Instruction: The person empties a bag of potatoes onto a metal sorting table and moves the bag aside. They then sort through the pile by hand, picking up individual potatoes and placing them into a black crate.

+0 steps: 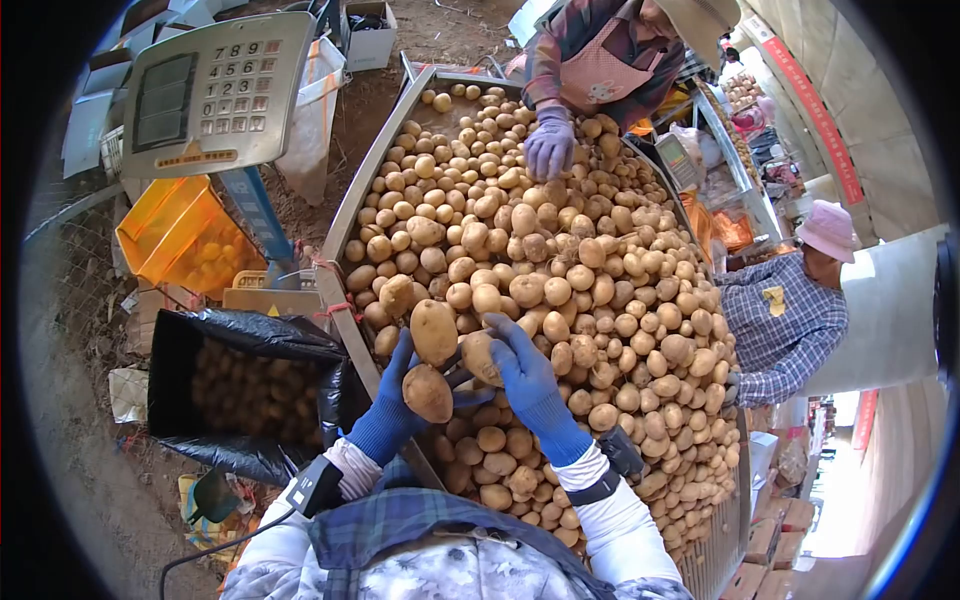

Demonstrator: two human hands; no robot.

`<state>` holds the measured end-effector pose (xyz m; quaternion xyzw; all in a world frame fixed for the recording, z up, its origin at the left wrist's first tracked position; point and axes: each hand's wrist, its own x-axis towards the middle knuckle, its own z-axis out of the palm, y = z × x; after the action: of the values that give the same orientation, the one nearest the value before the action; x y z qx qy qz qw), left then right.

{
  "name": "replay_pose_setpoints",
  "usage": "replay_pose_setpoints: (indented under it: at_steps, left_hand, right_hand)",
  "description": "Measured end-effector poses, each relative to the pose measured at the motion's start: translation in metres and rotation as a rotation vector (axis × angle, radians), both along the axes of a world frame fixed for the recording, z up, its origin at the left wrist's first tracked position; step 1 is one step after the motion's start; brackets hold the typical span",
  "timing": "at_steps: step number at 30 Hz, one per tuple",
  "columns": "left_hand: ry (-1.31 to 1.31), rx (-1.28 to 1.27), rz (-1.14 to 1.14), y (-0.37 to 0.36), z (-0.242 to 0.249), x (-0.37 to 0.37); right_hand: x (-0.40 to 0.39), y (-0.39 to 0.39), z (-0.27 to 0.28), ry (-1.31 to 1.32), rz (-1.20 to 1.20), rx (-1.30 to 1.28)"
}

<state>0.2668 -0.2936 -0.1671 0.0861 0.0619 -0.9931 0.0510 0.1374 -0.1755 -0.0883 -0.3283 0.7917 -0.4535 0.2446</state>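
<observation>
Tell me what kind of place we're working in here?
Likely a potato sorting and packing yard: a long metal sorting tray heaped with potatoes, a weighing scale, and a lined box of sorted potatoes.

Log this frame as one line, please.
left hand: holds potatoes | right hand: on potato | sorting table: heaped | bag: open, left

Sunlight is falling on a dirt floor (100,480); a pale wall (880,130) is running along the right.
</observation>
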Motion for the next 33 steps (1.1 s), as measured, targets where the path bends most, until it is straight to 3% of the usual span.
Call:
replay_pose_setpoints:
  at_steps: [5, 7, 8, 9, 10, 12, 14, 20, 24, 27, 29, 30, 33]
  left_hand:
    - [0.006, 0.129, -0.028, -0.001, -0.012, 0.0]
    - [0.021, 0.193, -0.048, 0.0, -0.028, -0.001]
    - [-0.066, -0.024, 0.002, 0.002, -0.04, -0.004]
    - [-0.154, -0.243, 0.054, 0.001, -0.036, -0.006]
    - [-0.048, 0.074, -0.007, -0.002, -0.031, -0.005]
    - [-0.048, 0.019, -0.012, -0.002, -0.018, -0.005]
    - [-0.047, -0.034, -0.018, -0.001, -0.016, -0.006]
    - [-0.031, 0.184, -0.014, 0.002, -0.04, -0.008]
    - [-0.013, 0.171, -0.012, 0.001, -0.04, -0.01]
    - [0.02, 0.076, -0.026, -0.002, -0.025, -0.006]
    - [0.004, -0.014, -0.03, -0.007, -0.011, 0.0]
    - [0.002, -0.018, -0.015, -0.008, -0.003, 0.002]
    - [0.026, 0.001, 0.002, -0.006, -0.002, 0.009]
  right_hand:
    - [0.004, 0.002, 0.011, -0.069, -0.004, 0.126]
    - [0.005, 0.004, 0.001, 0.189, 0.203, 0.007]
    - [0.009, 0.004, -0.003, 0.366, 0.264, 0.059]
    - [0.011, 0.005, -0.005, 0.369, 0.259, 0.056]
    - [0.013, 0.006, -0.007, 0.345, 0.253, 0.115]
    - [0.014, 0.005, -0.007, 0.323, 0.246, 0.17]
    - [0.015, 0.003, -0.007, 0.51, 0.272, 0.18]
    - [0.028, -0.013, -0.023, 0.903, 0.103, 0.26]
    - [0.027, -0.018, -0.032, 0.944, 0.061, 0.21]
    - [0.025, -0.015, -0.023, 0.776, 0.088, 0.196]
    - [0.021, -0.014, 0.016, 0.451, 0.149, 0.088]
    - [0.014, -0.015, 0.038, 0.449, 0.167, 0.126]
    - [-0.045, -0.018, 0.032, 0.932, 0.074, 0.333]
